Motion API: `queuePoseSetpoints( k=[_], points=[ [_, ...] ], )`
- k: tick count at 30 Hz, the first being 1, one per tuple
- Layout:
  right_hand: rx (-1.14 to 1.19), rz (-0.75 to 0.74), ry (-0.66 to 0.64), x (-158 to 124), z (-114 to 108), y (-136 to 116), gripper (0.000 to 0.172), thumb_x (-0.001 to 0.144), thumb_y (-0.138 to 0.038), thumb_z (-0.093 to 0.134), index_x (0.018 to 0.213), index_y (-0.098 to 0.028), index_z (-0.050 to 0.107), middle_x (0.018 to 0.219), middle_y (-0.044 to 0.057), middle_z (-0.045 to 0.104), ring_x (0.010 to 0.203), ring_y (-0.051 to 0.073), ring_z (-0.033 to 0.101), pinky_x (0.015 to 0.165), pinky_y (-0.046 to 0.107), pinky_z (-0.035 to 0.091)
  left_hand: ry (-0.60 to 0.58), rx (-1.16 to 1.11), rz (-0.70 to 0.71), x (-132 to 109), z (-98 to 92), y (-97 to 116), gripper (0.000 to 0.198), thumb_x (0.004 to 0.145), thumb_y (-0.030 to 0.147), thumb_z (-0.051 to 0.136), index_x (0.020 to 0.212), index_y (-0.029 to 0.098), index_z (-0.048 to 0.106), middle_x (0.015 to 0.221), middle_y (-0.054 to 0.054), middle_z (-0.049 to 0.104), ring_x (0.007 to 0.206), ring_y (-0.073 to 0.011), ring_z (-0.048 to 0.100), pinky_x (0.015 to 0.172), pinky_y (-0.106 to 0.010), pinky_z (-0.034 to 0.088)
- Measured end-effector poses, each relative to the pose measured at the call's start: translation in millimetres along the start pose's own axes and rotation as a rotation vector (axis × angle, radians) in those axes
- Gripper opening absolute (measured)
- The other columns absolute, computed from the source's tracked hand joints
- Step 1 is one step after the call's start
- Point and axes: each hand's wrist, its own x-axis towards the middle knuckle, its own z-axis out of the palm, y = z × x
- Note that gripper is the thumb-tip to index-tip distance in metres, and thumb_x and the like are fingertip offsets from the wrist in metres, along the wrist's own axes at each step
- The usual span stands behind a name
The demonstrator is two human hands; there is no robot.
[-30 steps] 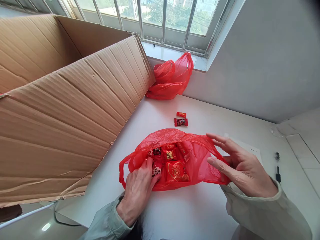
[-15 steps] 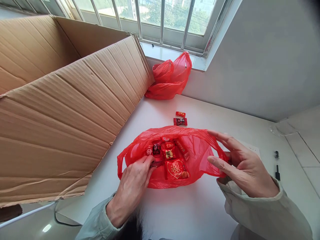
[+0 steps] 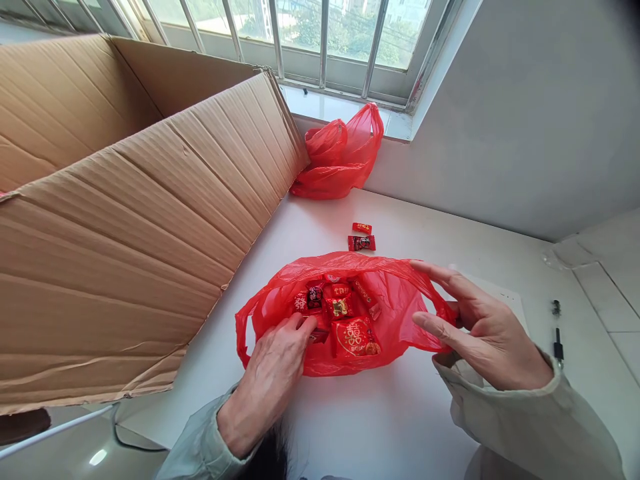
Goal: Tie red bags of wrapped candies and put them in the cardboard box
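Observation:
A red plastic bag (image 3: 300, 363) lies with its mouth spread wide on the white table. Inside it are several red-wrapped sweets, among them a square packet (image 3: 356, 337) with a gold heart print and a small gold-and-red sweet (image 3: 340, 307). My left hand (image 3: 275, 353) reaches over the bag's near left rim, its fingers curled on a red wrapped candy (image 3: 320, 329); the thumb is mostly hidden. On the right, my right hand (image 3: 483, 327) grips the bag's handle loop between thumb and fingers, keeping that side pulled out.
Two small wrapped candies (image 3: 361, 243) lie on the table (image 3: 390, 413) just beyond the bag. Another red bag (image 3: 343, 163) stands by the windowsill. A large open cardboard box (image 3: 140, 253) fills the left side. A black pen-like object (image 3: 558, 347) lies far right.
My left hand has shifted slightly right and deeper into the bag, its fingers now lower on the red candy. My right hand keeps its grip on the handle.

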Motion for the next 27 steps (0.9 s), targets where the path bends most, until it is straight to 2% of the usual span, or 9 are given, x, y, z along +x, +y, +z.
queuePoseSetpoints(
  k=[4,9,14,19,24,27],
  points=[
    [-0.009,0.002,-0.012,-1.0,0.1,-2.1,0.058,0.081,-0.045,0.064,0.135,-0.032,0.048,0.055,-0.007,0.049,0.035,0.010,0.046,0.040,0.025,0.050,0.181,-0.062,0.043,0.8,1.5,-2.3,0.037,0.094,0.022,0.041,0.132,0.023,0.043,0.127,-0.011,0.057,0.118,-0.0249,0.055,0.099,-0.042,0.046],
    [-0.019,0.003,0.002,-2.1,1.0,-3.4,0.060,0.081,-0.046,0.064,0.136,-0.031,0.047,0.049,-0.009,0.047,0.032,0.010,0.045,0.040,0.025,0.050,0.145,-0.122,0.025,3.9,-2.6,-2.1,0.038,0.092,0.019,0.043,0.130,0.025,0.046,0.122,-0.008,0.062,0.113,-0.0239,0.060,0.096,-0.040,0.049],
    [-0.049,-0.030,0.015,-0.7,1.7,1.6,0.059,0.081,-0.044,0.063,0.136,-0.029,0.048,0.048,-0.009,0.048,0.032,0.010,0.045,0.040,0.024,0.047,0.265,-0.071,0.053,0.2,5.5,-8.2,0.044,0.094,0.020,0.041,0.137,0.024,0.038,0.126,-0.010,0.060,0.117,-0.0239,0.058,0.099,-0.040,0.047],
    [-0.116,-0.119,-0.021,2.0,0.5,6.2,0.057,0.081,-0.038,0.064,0.135,-0.024,0.051,0.048,-0.007,0.049,0.037,0.010,0.046,0.041,0.023,0.044,0.176,-0.058,0.033,-0.6,10.7,-10.7,0.052,0.090,0.014,0.043,0.141,0.022,0.035,0.126,-0.011,0.060,0.117,-0.0251,0.058,0.098,-0.039,0.047],
    [-0.131,-0.145,-0.032,2.8,-0.4,6.5,0.057,0.081,-0.037,0.064,0.134,-0.022,0.051,0.049,-0.007,0.050,0.037,0.010,0.047,0.041,0.023,0.044,0.217,-0.003,0.073,-5.1,18.1,-12.5,0.067,0.089,0.007,0.039,0.149,0.023,0.014,0.142,-0.012,0.048,0.129,-0.0229,0.049,0.105,-0.041,0.043],
    [-0.141,-0.143,-0.031,3.2,-0.7,7.2,0.057,0.081,-0.037,0.063,0.135,-0.023,0.051,0.050,-0.007,0.051,0.038,0.010,0.047,0.042,0.023,0.044,0.205,0.001,0.081,-5.8,20.2,-14.9,0.070,0.088,0.006,0.039,0.150,0.024,0.012,0.145,-0.012,0.045,0.129,-0.0233,0.049,0.105,-0.042,0.044]
  ],
)
